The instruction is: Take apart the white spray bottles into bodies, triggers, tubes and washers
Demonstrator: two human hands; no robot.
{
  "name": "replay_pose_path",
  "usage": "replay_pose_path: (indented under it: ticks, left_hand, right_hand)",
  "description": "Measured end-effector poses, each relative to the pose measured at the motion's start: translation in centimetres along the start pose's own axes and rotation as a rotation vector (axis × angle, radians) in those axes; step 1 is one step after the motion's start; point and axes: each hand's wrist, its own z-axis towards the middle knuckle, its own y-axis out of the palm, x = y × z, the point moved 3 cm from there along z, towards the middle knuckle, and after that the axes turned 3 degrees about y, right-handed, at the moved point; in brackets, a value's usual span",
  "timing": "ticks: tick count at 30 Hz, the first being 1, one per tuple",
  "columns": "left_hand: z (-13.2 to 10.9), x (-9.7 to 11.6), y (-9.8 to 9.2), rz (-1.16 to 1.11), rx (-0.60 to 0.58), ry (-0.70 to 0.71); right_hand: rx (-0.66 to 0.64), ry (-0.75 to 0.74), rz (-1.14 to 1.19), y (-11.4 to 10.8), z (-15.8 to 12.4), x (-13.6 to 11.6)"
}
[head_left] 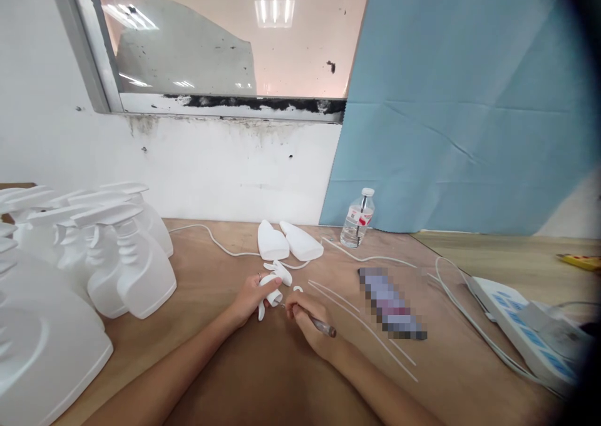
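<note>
My left hand [250,297] is closed around a white plastic trigger sprayer head [275,297], with its round collar turned toward my right hand. In my right hand [305,318] is a thin metal tool with a brown handle [323,327], gripped like a pen. The tool's tip meets the collar opening; whether it is inside I cannot tell. Just beyond my left hand, another small white plastic piece [282,272] shows. A small curved white piece [297,288] lies above my right hand. Thin white tubes [361,322] rest on the table to the right.
Several white spray bottle bodies [145,275] crowd the left side. Two white shells [273,243] lie at the back beside a white cable [220,249]. A water bottle [357,220], a blurred-out phone-like object [392,304] and a power strip [521,332] are on the right.
</note>
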Motion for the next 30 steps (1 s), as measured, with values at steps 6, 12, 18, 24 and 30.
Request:
replay_pose_path:
  ticks: [6,12,18,24,30]
  left_hand:
    - [0.2,-0.2,-0.4,-0.04,-0.019,-0.004]
    - [0.4,-0.3,-0.5,-0.087,-0.055,-0.01]
    - [0.1,0.1,-0.5,-0.149,-0.083,-0.009]
    - [0.1,0.0,-0.5,-0.168,-0.13,-0.034]
    - [0.2,0.1,-0.7,-0.228,-0.106,-0.06]
  right_hand:
    - [-0.157,-0.119,-0.013,-0.1,0.3,-1.3]
    - [-0.177,-0.158,-0.022,0.4,0.1,-1.9]
    - [-0.173,-0.162,0.008,1.0,-0.3,-1.4]
    - [-0.163,-0.185,0.041,1.3,-0.5,-1.2]
    - [-0.147,-0.219,-0.056,1.5,-0.4,-1.8]
